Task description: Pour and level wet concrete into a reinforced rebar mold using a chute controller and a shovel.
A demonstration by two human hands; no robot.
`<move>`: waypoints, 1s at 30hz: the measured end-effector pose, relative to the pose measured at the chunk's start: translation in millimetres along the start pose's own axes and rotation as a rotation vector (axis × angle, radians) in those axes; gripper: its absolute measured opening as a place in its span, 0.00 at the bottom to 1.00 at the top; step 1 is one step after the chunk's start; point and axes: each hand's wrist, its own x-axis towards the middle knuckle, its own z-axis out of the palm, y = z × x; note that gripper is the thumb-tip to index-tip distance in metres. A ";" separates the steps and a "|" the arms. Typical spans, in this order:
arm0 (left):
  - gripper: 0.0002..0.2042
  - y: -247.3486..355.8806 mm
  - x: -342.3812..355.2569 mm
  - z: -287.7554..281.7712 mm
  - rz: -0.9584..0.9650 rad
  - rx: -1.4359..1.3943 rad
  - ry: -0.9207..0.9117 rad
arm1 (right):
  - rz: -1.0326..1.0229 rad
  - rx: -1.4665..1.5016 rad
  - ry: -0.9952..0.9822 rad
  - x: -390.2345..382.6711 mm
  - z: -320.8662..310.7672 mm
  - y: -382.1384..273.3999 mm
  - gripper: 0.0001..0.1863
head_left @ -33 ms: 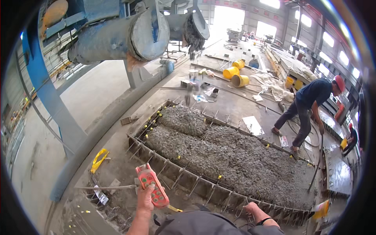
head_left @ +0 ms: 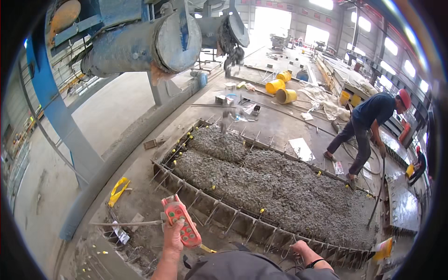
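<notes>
My left hand is wrapped round a red remote control with several round buttons, its thumb lying on the button face. A cable runs off to the left beside it. My right hand, with a dark band at the wrist, hangs near the close edge of the mould; its fingers are mostly turned away, and nothing shows in it. Wet grey concrete lies lumpy in the long steel mould, whose sides bristle with rebar ends. Clumps of concrete drop from the farther blue chute toward the mould's far left end.
A nearer blue drum hangs at upper left. A person in a red helmet bends at the right, holding a long dark hose or rod. Yellow buckets lie beyond the mould. A thick grey pipe runs along the left floor.
The falling clumps of concrete under the farther chute have shifted position, and a fresh lump hangs at its mouth. My hands and the remote control look unmoved.
</notes>
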 end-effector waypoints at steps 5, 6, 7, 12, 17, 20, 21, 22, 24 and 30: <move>0.28 0.9 2.4 2.5 0.016 0.005 -0.038 | -0.076 -0.098 0.032 10.2 5.8 8.9 0.21; 0.26 1.7 3.6 2.7 -0.009 -0.021 -0.033 | -0.075 -0.102 0.026 14.6 8.2 11.2 0.21; 0.23 0.8 3.3 1.7 -0.035 -0.048 -0.026 | -0.063 -0.067 0.015 22.7 11.6 15.3 0.21; 0.13 -21.5 10.5 -25.6 -0.226 -0.171 0.142 | -0.094 -0.058 0.003 3.6 6.4 1.5 0.20; 0.14 -24.4 7.5 -33.8 -0.266 -0.123 0.101 | -0.029 0.060 -0.020 12.2 7.9 1.0 0.18; 0.16 -22.7 9.6 -24.5 -0.258 -0.104 0.041 | -0.059 0.111 -0.012 67.9 28.0 48.7 0.19; 0.18 -31.4 11.1 -35.9 -0.221 -0.124 0.024 | -0.099 0.092 -0.013 76.0 30.1 52.2 0.20; 0.19 -32.2 11.4 -35.5 -0.202 -0.122 0.038 | -0.128 0.083 -0.007 77.8 30.4 53.8 0.21; 0.21 -33.4 11.9 -33.3 -0.127 -0.055 0.097 | -0.149 -0.004 -0.022 77.3 29.2 49.3 0.22; 0.24 -23.2 4.4 -36.6 -0.113 -0.057 0.038 | -0.057 -0.078 -0.030 30.9 2.4 10.0 0.18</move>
